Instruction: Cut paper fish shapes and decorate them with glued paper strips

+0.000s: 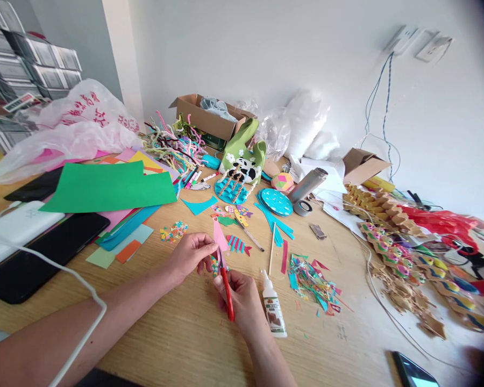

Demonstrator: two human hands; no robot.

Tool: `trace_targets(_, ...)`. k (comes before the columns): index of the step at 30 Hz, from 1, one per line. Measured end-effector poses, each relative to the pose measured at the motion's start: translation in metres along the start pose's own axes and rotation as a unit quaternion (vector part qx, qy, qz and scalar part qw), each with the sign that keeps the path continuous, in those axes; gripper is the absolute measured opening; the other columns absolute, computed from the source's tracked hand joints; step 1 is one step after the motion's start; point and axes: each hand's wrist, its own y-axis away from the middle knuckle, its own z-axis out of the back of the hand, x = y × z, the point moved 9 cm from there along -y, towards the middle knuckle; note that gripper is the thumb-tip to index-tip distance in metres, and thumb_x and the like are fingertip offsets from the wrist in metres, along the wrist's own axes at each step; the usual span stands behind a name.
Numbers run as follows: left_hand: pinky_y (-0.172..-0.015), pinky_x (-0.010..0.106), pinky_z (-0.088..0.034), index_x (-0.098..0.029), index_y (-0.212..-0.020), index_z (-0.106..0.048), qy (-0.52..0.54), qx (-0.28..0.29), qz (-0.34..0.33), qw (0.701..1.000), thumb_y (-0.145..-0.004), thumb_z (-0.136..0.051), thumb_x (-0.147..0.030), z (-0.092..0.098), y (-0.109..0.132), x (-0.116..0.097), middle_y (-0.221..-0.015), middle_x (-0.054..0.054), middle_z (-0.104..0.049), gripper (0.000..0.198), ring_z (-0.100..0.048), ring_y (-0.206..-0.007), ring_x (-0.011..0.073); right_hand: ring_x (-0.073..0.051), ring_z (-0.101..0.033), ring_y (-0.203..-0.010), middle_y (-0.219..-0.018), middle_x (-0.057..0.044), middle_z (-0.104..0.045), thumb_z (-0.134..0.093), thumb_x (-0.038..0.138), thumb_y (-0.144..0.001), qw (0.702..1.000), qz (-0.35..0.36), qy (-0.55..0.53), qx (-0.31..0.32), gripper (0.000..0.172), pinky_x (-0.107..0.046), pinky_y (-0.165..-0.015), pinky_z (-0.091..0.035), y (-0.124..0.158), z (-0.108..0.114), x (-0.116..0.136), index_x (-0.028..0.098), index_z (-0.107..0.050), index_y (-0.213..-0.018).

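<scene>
- I see the left hand [193, 252] reaching in from the lower left, palm down, thumb and fingers pinched on a pink paper piece [220, 235] at mid-table.
- To its right, I have the right hand [242, 298] coming up from the bottom edge, fingers clamped round the handles of the red scissors [228, 298]; the blades point away from me, against the pink paper's lower end.
- Leftmost, a black tablet [44, 258] lies beside the left forearm.
- Between the forearms I get bare wood of the table [181, 333] to work over.
- Just right of the right hand stands or lies a glue bottle [273, 310], I can't tell which; paper scraps [314, 285] are heaped beyond it.
- Back left, a printed plastic bag [84, 107] covers coloured sheets.
- Back centre, an open cardboard box [213, 126] holds greyish-blue items.
- Right of that, clear bags [306, 123] bulge with white stuff.
</scene>
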Motion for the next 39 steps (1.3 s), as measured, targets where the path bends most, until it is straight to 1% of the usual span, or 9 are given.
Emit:
trace_targets(8, -0.033, 0.017, -0.033, -0.015, -0.067, -0.058, -0.004, 0.003, -0.008, 1.0, -0.07, -0.068, -0.043, -0.0003, 0.0009, -0.0031, -0.053, -0.001, -0.061, 0.03, -0.054, -0.039, 0.0095, -0.007, -0.035, -0.039, -0.044, 0.003, -0.047, -0.064, 0.064, -0.072, 1.0, 0.002, 0.003, 0.002, 0.051, -0.021, -0.039, -0.023, -0.0001, -0.0007, -0.0016, 0.019, -0.045, -0.059)
trace_targets(14, -0.033, 0.018, -0.034, -0.015, -0.066, -0.058, -0.006, 0.009, -0.005, 1.0, -0.069, -0.068, -0.044, -0.0015, 0.0011, -0.002, -0.05, -0.002, -0.059, 0.03, -0.053, -0.038, 0.0097, -0.008, -0.036, -0.038, -0.043, 0.005, -0.043, -0.064, 0.066, -0.071, 1.0, -0.007, -0.004, 0.006, 0.052, -0.021, -0.038, -0.023, 0.0007, -0.0016, -0.0022, 0.019, -0.044, -0.059)
trace_targets(21, -0.033, 0.018, -0.034, -0.016, -0.066, -0.057, -0.008, 0.011, -0.004, 1.0, -0.07, -0.067, -0.042, -0.0017, 0.001, -0.0015, -0.05, -0.002, -0.059, 0.029, -0.053, -0.039, 0.0096, -0.007, -0.035, -0.039, -0.044, 0.005, -0.045, -0.066, 0.061, -0.072, 1.0, 0.002, -0.004, 0.0, 0.049, -0.021, -0.039, -0.022, 0.0, -0.0008, -0.0049, 0.019, -0.045, -0.059)
trace_targets(33, -0.034, 0.018, -0.033, -0.016, -0.064, -0.058, 0.004, 0.014, 0.0, 1.0, -0.07, -0.068, -0.044, -0.002, 0.0017, 0.0002, -0.047, -0.001, -0.058, 0.03, -0.052, -0.038, 0.0095, -0.007, -0.032, -0.039, -0.042, 0.006, -0.041, -0.068, 0.058, -0.071, 1.0, 0.011, -0.009, -0.012, 0.049, -0.021, -0.038, -0.021, -0.0013, -0.0007, -0.0065, 0.02, -0.042, -0.057)
trace_targets(39, -0.033, 0.018, -0.033, -0.015, -0.065, -0.058, 0.005, 0.012, 0.002, 1.0, -0.07, -0.068, -0.044, -0.0018, 0.0013, 0.0008, -0.049, -0.001, -0.059, 0.031, -0.053, -0.039, 0.0097, -0.007, -0.032, -0.038, -0.042, 0.006, -0.042, -0.07, 0.055, -0.071, 1.0, 0.015, -0.008, -0.017, 0.047, -0.021, -0.038, -0.021, -0.002, -0.0008, -0.0059, 0.02, -0.042, -0.056)
